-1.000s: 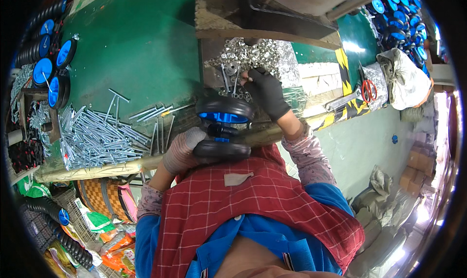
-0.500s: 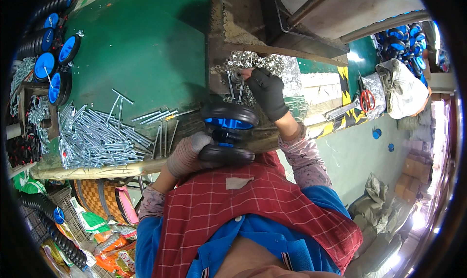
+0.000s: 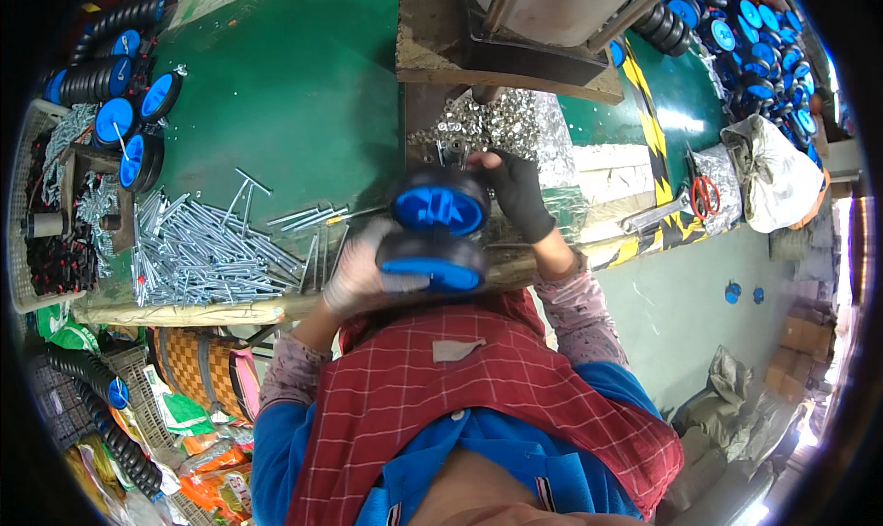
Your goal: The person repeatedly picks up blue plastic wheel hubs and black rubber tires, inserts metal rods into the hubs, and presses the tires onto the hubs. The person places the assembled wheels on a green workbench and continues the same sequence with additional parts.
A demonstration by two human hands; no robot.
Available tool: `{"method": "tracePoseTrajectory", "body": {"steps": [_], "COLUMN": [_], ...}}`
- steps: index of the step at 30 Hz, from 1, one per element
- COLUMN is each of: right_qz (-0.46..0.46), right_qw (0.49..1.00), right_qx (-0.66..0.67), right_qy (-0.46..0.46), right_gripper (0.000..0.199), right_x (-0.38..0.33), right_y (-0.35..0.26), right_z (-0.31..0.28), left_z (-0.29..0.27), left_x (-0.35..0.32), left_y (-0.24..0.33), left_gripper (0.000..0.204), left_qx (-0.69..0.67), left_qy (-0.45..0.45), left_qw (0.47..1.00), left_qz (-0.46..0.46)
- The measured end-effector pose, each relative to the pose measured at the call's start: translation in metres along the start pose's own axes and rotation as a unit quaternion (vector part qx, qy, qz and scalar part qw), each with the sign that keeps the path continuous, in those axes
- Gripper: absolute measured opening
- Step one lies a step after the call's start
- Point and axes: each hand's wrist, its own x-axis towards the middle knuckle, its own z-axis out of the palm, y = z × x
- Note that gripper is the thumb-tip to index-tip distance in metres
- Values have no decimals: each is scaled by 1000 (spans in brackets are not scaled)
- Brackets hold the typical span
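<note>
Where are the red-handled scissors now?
In the head view, the scissors lie at right, between the yellow-and-black tape and the white sack.

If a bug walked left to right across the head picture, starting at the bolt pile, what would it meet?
Bolt pile, left hand, black-and-blue wheels, right hand, red-handled scissors, pale sack.

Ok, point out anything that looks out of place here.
Two small blue pieces lie on the floor at right, apart from the blue-hubbed wheels heaped at upper right; they look dropped, though too small to identify.
</note>
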Motion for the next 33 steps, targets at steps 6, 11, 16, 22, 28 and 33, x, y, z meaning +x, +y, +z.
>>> {"method": "tracePoseTrajectory", "body": {"steps": [6, 11, 16, 22, 28, 33], "right_qz": [-112, 154, 115, 98, 92, -16], "right_qw": [984, 937, 932, 925, 988, 979], "right_qx": [38, 294, 323, 356, -20, 196], "right_qy": [133, 106, 114, 86, -126, 60], "right_gripper": [43, 37, 35, 39, 43, 39], "right_x": [13, 32, 30, 39, 4, 24], "right_y": [58, 64, 68, 55, 15, 13], "right_z": [15, 13, 14, 17, -38, -314], "left_z": [-12, -11, -6, -2, -16, -29], "left_x": [103, 132, 137, 144, 64, -3], "left_y": [40, 95, 78, 65, 48, 42], "left_gripper": [59, 60, 49, 34, 43, 44], "left_qx": [-70, 39, 40, -178, 108, -108], "left_qy": [64, 68, 52, 57, -9, 69], "left_qw": [995, 989, 997, 980, 992, 988], "left_qz": [26, -123, -28, -67, 66, -89]}}
